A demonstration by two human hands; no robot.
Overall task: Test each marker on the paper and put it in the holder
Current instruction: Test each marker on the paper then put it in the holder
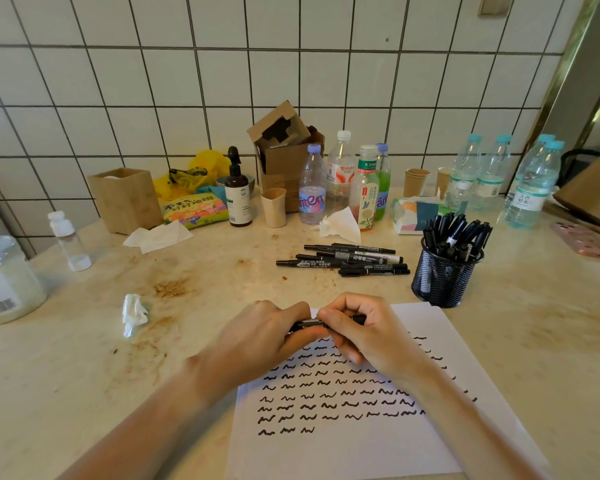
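Both hands hold one black marker (309, 323) level above the top edge of the white paper (347, 441). My left hand (260, 337) grips its left part and my right hand (364, 327) grips its right part; most of the marker is hidden by fingers. The paper carries several rows of black squiggles. Several more black markers (347, 259) lie in a loose pile on the counter behind the hands. A black mesh holder (442, 278) stands to the right of the pile with several markers upright in it.
Along the tiled wall stand plastic bottles (340, 181), paper cups (417, 181), a cardboard box (284, 150), a wooden box (125, 199) and a pump bottle (238, 192). A jar (4, 282) sits far left, crumpled tissue (134, 311) left of my hands, a pink phone (586, 240) far right.
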